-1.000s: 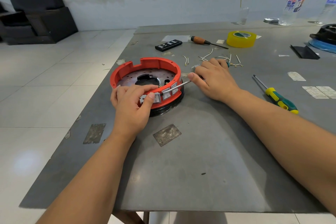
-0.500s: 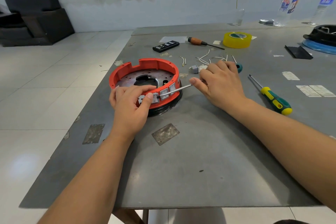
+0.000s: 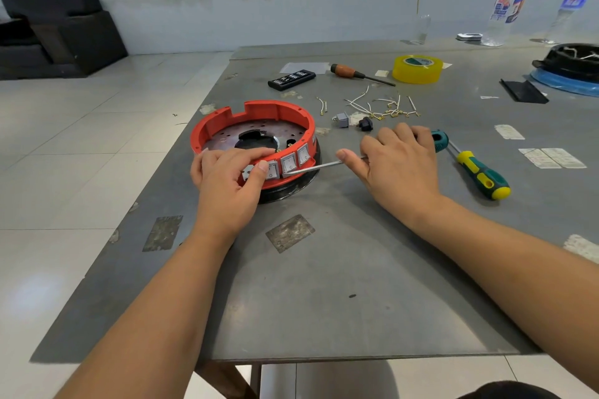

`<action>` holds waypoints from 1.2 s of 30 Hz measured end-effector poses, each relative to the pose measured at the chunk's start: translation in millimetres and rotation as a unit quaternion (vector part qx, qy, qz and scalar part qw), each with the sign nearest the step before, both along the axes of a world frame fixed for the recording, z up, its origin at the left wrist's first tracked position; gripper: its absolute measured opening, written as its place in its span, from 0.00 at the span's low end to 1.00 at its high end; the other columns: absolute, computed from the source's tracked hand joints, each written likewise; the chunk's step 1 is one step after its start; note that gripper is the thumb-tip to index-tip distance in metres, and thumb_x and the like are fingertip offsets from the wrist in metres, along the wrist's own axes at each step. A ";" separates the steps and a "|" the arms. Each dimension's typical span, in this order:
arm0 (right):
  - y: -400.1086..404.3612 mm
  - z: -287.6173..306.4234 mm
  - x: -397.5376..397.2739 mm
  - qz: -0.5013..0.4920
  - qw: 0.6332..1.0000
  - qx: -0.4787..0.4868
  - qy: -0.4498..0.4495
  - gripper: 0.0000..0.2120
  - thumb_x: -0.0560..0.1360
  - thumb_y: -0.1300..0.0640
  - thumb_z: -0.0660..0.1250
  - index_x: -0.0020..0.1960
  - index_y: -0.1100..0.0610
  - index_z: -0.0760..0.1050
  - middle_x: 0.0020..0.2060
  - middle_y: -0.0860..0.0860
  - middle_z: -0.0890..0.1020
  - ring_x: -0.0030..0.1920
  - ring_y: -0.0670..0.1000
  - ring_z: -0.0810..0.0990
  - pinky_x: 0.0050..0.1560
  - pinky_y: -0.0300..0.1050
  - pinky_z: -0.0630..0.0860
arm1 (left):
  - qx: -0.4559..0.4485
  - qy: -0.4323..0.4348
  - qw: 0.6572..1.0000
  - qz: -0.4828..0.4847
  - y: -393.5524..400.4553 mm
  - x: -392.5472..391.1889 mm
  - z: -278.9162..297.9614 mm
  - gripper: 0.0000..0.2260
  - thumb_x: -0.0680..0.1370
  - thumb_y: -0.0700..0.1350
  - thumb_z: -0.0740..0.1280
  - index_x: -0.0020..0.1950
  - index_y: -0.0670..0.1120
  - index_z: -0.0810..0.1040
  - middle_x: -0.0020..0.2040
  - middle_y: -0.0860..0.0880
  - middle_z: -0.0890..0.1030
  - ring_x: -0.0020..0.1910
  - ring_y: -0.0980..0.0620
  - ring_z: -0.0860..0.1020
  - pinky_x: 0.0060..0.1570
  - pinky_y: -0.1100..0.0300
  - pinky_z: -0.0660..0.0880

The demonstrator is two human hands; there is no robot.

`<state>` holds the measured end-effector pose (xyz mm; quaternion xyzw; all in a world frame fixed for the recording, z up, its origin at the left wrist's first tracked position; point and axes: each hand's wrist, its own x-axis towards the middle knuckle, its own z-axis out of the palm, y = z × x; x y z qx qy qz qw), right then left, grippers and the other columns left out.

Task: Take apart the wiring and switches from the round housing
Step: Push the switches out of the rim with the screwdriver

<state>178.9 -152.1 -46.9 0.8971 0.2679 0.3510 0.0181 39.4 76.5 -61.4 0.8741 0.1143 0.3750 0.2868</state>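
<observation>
Risk: right hand (image 3: pixel 398 165) gripping screwdriver (image 3: pixel 319 166) may slip off switch (image 3: pixel 288 164) toward left hand (image 3: pixel 228 181) gripping housing (image 3: pixel 278 113).

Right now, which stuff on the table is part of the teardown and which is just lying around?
In use:
orange housing
switches
screwdriver in right hand, tip at the switches
left hand steadying the housing
pulled wires

Lying about:
green-yellow screwdriver
wooden-handled screwdriver
yellow tape
remote
bottles
</observation>
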 end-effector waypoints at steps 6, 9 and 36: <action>2.0 6.3 7.2 0.012 0.999 -0.030 0.035 0.34 0.81 0.30 0.42 0.43 0.52 0.78 0.41 0.52 0.80 0.48 0.56 0.74 0.58 0.55 0.66 | 0.000 0.003 1.000 -0.001 -0.6 -0.2 1.2 0.15 0.82 0.55 0.61 0.64 0.60 0.83 0.59 0.61 0.80 0.67 0.55 0.67 0.72 0.58 0.49; 2.0 7.0 9.1 0.022 0.999 -0.034 0.037 0.34 0.81 0.30 0.43 0.43 0.51 0.78 0.41 0.52 0.80 0.48 0.56 0.75 0.58 0.55 0.66 | -0.001 0.007 1.000 -0.001 -1.2 -0.6 2.0 0.15 0.82 0.55 0.61 0.64 0.59 0.83 0.59 0.59 0.81 0.67 0.54 0.68 0.72 0.58 0.49; 28.0 1.0 35.9 0.112 0.992 0.014 0.062 0.32 0.79 0.29 0.46 0.42 0.51 0.77 0.42 0.51 0.78 0.49 0.55 0.74 0.59 0.54 0.63 | -0.002 0.035 0.999 0.001 -3.6 0.3 5.9 0.17 0.81 0.56 0.59 0.64 0.56 0.83 0.58 0.56 0.82 0.65 0.53 0.69 0.75 0.45 0.53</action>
